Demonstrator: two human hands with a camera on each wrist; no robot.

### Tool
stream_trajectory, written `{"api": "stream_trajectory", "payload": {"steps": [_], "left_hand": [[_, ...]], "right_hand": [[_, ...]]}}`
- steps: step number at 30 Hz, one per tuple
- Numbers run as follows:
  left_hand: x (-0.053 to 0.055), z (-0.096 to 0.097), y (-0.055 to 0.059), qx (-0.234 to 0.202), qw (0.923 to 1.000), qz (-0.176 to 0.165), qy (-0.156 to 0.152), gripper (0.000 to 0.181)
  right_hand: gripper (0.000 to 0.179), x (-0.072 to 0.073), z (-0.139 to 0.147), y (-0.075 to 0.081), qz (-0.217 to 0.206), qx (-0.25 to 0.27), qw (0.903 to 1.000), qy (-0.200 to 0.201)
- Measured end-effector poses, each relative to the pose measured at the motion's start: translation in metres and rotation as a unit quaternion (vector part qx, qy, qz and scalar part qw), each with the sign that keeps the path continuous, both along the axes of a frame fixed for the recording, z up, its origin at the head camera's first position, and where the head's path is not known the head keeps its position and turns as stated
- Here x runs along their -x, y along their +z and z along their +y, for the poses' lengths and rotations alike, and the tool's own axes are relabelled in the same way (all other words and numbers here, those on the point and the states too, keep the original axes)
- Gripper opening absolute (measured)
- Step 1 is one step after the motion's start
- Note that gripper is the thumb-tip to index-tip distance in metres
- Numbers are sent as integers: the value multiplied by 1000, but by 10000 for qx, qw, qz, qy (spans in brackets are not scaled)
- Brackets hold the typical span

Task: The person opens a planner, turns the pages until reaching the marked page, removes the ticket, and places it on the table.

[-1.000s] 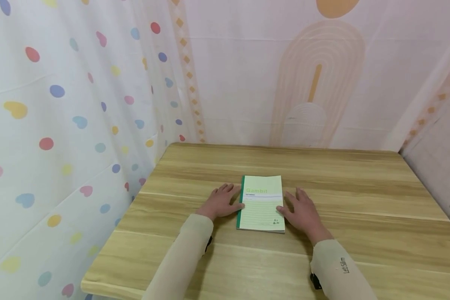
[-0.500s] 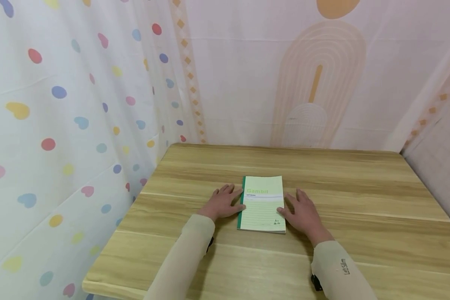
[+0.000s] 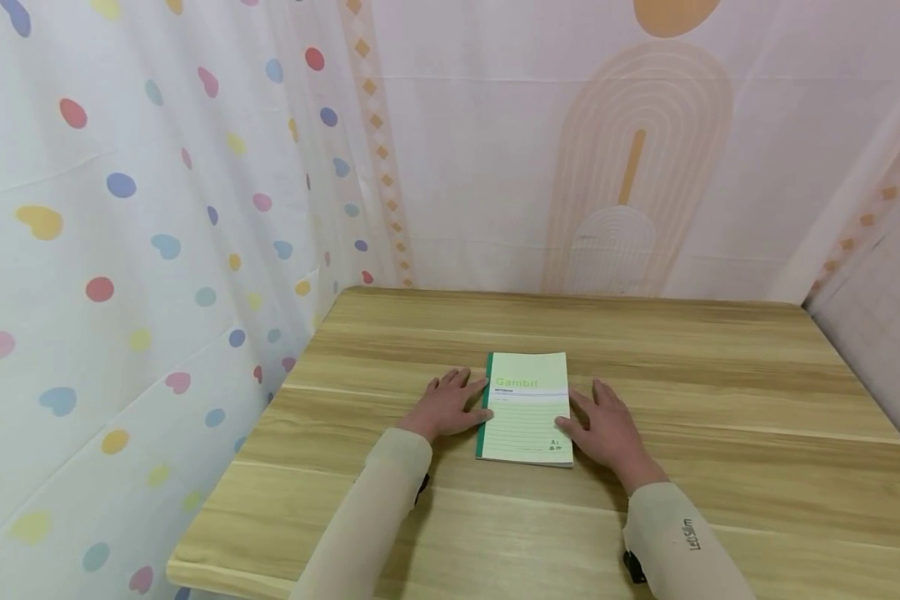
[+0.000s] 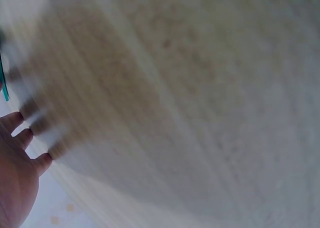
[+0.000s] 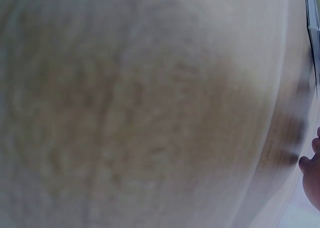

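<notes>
A pale green notebook (image 3: 527,412) with a dark green spine lies flat on the wooden table, "Gambit" printed on its cover. At its spine side is my left hand (image 3: 444,407), fingers spread, with the thumb overlapping the spine in the head view. My right hand (image 3: 607,427) rests along the opposite edge, its thumb tip over the cover's border and its other fingers pointing forward. The left wrist view catches part of the left hand (image 4: 17,173) and a sliver of the notebook's green spine (image 4: 4,83). Only some fingers (image 5: 311,163) and the page edges show in the right wrist view.
The wooden table (image 3: 705,375) has a rounded front left corner. A white curtain with coloured dots (image 3: 135,317) hangs along the left side. Behind the table hangs a pale curtain (image 3: 472,167) with arch shapes. Black bands show under both sleeve cuffs.
The whole scene shifts very slightly to the right in the head view. The hands and the notebook keep the same places relative to each other.
</notes>
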State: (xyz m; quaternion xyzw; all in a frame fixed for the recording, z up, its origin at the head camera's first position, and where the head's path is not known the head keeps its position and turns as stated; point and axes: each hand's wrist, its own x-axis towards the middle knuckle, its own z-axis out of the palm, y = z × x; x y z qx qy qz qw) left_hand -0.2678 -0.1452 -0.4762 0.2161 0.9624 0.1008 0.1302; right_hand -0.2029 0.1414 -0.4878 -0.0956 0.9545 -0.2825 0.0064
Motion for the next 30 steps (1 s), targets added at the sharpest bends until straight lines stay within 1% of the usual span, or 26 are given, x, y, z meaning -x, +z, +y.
{"api": "stream_trajectory", "payload": {"steps": [5, 13, 17, 24, 30], "left_hand": [[-1, 1, 3, 35, 10000, -1, -4, 71], [-2, 2, 6, 61, 10000, -30, -3, 70], [-2, 2, 6, 80, 10000, -46, 9, 71], [0, 2, 6, 98, 9999, -78, 45, 71], [1, 3, 6, 147, 9998, -91, 54, 71]], "right_hand": [[66, -1, 0, 1, 31, 71, 10000, -4], [64, 0, 0, 4, 259, 172, 9995, 74], [65, 1, -2, 7, 343, 228, 9991, 94], [63, 3, -7, 12, 345, 439, 9984, 54], [61, 3, -11, 17, 516, 593, 9969, 55]]}}
